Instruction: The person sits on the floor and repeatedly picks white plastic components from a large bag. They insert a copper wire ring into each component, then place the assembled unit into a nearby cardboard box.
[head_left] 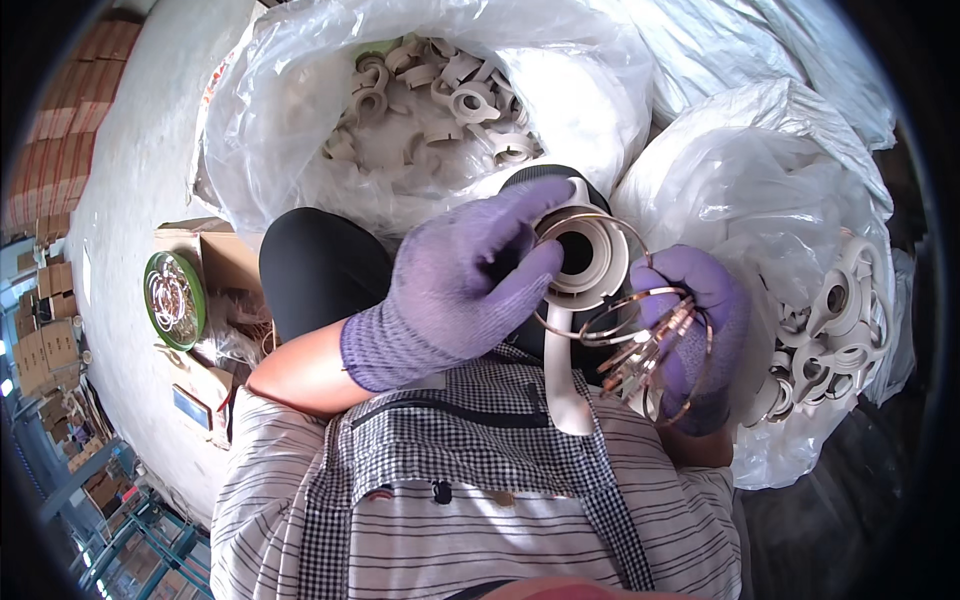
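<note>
The left hand, in a purple knitted glove (450,265), has its thumb and forefinger parted at the left edge of one off-white plastic piece with a round stepped collar and long handle (580,297); the fingertips are partly concealed, so I cannot tell how firmly it grips. The piece stands over the lap, handle toward the body. The right hand, in a matching glove (700,310), is closed around a bundle of thin, shiny metal rings (665,340), too overlapped to count; one wider loop of thin metal (622,224) crosses the collar. Beyond the hands are two open clear plastic bags, one in front (265,130) and one at the right (690,190), both holding uncountable off-white plastic parts; the right hand stands before the latter. One black-clad knee (315,270) partly blocks one brown cardboard box (230,258), beside one round green dish of rings (198,292). Stacked brown cartons (60,120) are cut off by the dark rim.
</note>
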